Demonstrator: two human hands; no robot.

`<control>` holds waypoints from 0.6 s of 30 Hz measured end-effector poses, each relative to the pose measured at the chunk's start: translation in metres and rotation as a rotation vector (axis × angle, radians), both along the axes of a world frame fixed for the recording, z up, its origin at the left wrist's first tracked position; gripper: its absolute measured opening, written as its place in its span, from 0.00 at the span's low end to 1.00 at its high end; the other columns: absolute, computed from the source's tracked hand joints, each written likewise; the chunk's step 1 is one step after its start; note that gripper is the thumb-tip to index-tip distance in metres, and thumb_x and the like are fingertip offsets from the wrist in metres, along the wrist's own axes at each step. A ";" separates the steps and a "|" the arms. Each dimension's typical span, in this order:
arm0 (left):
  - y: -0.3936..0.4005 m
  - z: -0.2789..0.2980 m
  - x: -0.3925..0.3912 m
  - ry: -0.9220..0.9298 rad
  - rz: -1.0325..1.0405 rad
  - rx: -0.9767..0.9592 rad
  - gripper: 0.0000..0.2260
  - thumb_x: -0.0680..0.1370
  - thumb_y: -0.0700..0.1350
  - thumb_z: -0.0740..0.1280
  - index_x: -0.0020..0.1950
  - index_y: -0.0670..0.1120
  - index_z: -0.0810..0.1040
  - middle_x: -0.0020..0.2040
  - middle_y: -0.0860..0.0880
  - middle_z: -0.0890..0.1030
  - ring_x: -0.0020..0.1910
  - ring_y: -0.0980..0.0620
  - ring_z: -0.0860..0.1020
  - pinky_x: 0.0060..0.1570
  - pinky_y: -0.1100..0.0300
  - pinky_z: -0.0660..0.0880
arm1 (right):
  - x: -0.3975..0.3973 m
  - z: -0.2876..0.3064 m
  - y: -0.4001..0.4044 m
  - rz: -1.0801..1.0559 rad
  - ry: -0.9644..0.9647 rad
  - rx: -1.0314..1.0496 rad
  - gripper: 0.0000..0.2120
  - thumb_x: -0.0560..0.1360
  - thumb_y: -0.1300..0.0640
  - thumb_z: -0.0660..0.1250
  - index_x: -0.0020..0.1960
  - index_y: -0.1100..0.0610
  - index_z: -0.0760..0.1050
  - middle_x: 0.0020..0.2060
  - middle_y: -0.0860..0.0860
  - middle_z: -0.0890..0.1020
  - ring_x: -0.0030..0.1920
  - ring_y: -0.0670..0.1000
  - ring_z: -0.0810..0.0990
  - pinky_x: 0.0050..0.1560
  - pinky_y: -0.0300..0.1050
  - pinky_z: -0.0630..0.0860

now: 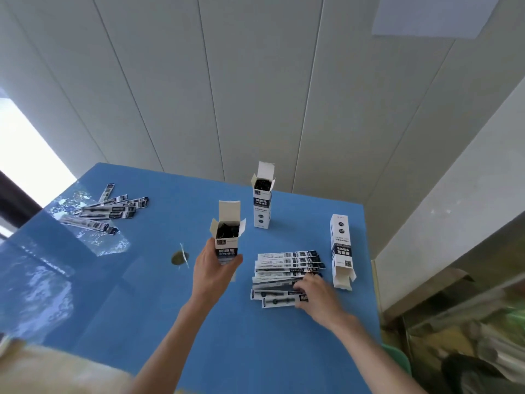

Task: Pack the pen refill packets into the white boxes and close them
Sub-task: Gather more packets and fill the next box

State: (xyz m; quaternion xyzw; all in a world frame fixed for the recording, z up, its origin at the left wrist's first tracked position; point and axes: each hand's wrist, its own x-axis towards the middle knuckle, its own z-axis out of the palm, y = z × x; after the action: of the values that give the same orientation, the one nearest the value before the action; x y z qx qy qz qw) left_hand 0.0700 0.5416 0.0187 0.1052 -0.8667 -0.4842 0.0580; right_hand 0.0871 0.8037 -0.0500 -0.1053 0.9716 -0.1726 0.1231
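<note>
My left hand [213,273] grips an upright white box [227,237] with its top flaps open and dark refills inside. A second open white box [262,204] stands upright farther back, also filled. A third white box [341,250] lies on its side at the right, its open end toward me. My right hand [318,294] rests on the right end of a fanned stack of pen refill packets [284,273] on the blue table [159,308]; its fingertips touch the packets. Another loose pile of packets [108,211] lies at the far left.
A small round mark with a thin white strip [180,257] sits on the table left of the held box. White panelled walls stand behind. Cluttered cardboard and bags sit off the table's right edge.
</note>
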 end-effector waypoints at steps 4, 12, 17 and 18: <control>-0.004 -0.001 0.005 -0.010 0.003 0.011 0.14 0.72 0.47 0.75 0.53 0.49 0.74 0.46 0.53 0.81 0.47 0.52 0.80 0.46 0.48 0.78 | 0.001 0.003 -0.003 -0.016 0.030 0.024 0.10 0.73 0.49 0.76 0.53 0.49 0.82 0.49 0.43 0.80 0.53 0.46 0.73 0.48 0.38 0.68; -0.007 -0.004 0.014 -0.034 -0.007 0.017 0.14 0.72 0.47 0.76 0.53 0.49 0.74 0.46 0.54 0.81 0.46 0.52 0.80 0.48 0.45 0.80 | 0.002 0.015 -0.003 -0.073 -0.181 -0.049 0.09 0.70 0.52 0.76 0.45 0.46 0.76 0.41 0.41 0.81 0.45 0.46 0.79 0.47 0.41 0.73; -0.010 -0.005 0.017 -0.036 -0.024 0.019 0.14 0.72 0.48 0.76 0.52 0.51 0.74 0.46 0.55 0.81 0.46 0.53 0.81 0.48 0.45 0.80 | -0.003 0.025 0.002 -0.162 -0.293 -0.280 0.09 0.66 0.53 0.81 0.42 0.49 0.82 0.39 0.43 0.83 0.40 0.41 0.78 0.39 0.35 0.73; -0.010 -0.005 0.018 -0.037 -0.029 0.013 0.14 0.72 0.49 0.76 0.53 0.51 0.74 0.46 0.55 0.81 0.47 0.53 0.81 0.48 0.45 0.80 | -0.004 0.028 0.003 -0.189 -0.292 -0.338 0.08 0.66 0.54 0.81 0.41 0.50 0.83 0.39 0.44 0.84 0.39 0.41 0.79 0.38 0.34 0.73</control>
State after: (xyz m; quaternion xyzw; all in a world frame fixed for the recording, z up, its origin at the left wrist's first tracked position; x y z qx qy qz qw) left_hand 0.0879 0.5318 0.0135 0.1017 -0.8660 -0.4884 0.0343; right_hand 0.0828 0.8069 -0.0221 -0.0067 0.9062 -0.3571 0.2263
